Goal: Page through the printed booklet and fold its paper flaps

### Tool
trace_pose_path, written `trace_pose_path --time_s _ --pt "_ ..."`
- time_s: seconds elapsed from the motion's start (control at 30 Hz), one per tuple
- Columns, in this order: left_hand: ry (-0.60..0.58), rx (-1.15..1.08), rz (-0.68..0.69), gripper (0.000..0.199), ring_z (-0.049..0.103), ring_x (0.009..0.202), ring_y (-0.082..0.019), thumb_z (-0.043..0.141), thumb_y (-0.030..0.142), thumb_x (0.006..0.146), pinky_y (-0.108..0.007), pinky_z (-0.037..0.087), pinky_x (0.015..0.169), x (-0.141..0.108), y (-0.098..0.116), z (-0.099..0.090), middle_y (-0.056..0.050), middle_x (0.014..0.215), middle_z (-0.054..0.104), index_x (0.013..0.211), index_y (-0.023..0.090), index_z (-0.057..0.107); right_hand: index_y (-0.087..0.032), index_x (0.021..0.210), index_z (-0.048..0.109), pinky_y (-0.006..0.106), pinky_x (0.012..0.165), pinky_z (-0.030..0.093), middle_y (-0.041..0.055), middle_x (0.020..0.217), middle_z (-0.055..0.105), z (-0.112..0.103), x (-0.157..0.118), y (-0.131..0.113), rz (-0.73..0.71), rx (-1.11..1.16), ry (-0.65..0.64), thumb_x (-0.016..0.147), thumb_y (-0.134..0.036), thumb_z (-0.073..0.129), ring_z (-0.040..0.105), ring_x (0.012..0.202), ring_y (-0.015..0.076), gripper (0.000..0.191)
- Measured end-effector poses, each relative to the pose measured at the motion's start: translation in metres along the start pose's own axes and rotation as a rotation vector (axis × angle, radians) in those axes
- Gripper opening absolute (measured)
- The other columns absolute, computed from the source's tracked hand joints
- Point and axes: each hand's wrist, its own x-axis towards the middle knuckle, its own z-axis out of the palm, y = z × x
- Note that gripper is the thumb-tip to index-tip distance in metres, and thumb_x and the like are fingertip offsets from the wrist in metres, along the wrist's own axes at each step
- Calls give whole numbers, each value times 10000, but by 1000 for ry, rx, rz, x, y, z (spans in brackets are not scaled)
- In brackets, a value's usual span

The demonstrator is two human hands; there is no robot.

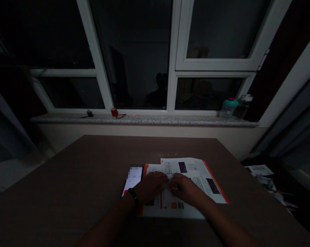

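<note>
Printed pages (196,164) with orange edges, text and small pictures lie on the brown table under both hands. My left hand (151,185), with a dark band on its wrist, rests over the left part of the pages, its fingers stretched toward the right. Close beside it, my right hand (184,188) has its fingers curled and pinched near the middle of the pages. Something small and whitish shows between the fingertips, too dim to make out. A lit phone (133,178) with a timer on its screen lies just left of my left hand.
Tiny white scraps (177,152) lie beyond the pages on the table (75,178). The granite windowsill (155,119) holds a red jar (114,112), a small dark object (89,113) and a teal-lidded bottle (229,109) with another clear bottle. Papers (261,169) lie beyond the table's right edge.
</note>
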Motion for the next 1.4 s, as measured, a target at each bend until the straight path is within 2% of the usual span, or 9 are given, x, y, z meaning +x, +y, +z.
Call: trace_pose_path --time_s 0.17,0.37,0.5,0.73,0.83,1.03,1.17,1.27,1.4 --pt "-30 9 2 503 473 1227 -308 655 386 855 -456 357 1035 1 3 -2 -94 1335 522 1311 248 492 -205 841 680 239 707 432 14 898 623 4 0 -6 -39 42 -67 762 -77 632 585 826 157 158" --pt "-44 -5 -6 655 451 1242 -325 754 477 762 -466 345 1047 0 0 -1 -102 1356 498 1321 252 496 -204 848 672 269 791 448 29 996 647 8 -1 -10 -75 32 -99 764 -109 666 598 937 189 127" --pt "-64 -13 -10 703 421 1271 -327 790 463 726 -470 330 1064 -1 -1 -1 -97 1387 470 1329 256 494 -205 872 665 277 769 442 28 938 622 -1 -1 0 -40 -36 -28 761 -82 631 589 888 183 169" --pt "-69 -4 -9 725 430 1248 -325 785 434 729 -466 350 1042 -1 3 -6 -92 1380 461 1359 274 464 -201 1012 641 356 918 426 68 1038 587 -10 -1 11 23 -131 106 823 -129 600 543 1048 230 206" --pt "-67 20 -8 622 483 1167 -317 765 431 752 -447 379 997 -1 6 -10 -84 1294 516 1296 256 519 -204 1030 626 357 922 431 69 1059 578 -7 -2 6 11 -119 97 836 -123 577 532 1066 233 216" --pt "38 54 -59 136 545 1013 -237 493 252 965 -367 418 890 6 9 -10 -49 1081 593 1055 226 592 -223 1070 611 311 940 437 56 1133 562 0 -6 -14 -95 -4 -30 813 -118 609 535 1083 205 278" --pt "94 38 -72 209 523 1098 -229 451 148 949 -380 401 966 5 4 -5 -50 1205 571 1121 223 543 -229 1067 625 300 950 432 50 1164 557 0 -7 -21 -130 12 -103 818 -137 623 529 1106 202 266" --pt "85 49 -72 340 492 1171 -239 515 147 915 -397 385 1010 2 1 -2 -52 1297 533 1240 242 494 -228 1050 633 323 940 422 49 1111 577 -1 -5 -18 -121 -28 -43 839 -153 611 526 1086 211 225" --pt "62 80 -75 371 481 1183 -255 584 155 872 -408 378 1017 0 0 0 -56 1298 528 1228 237 517 -221 1008 645 340 899 411 55 1058 592 -2 -2 -8 -49 -113 41 822 -129 602 521 1055 230 212"
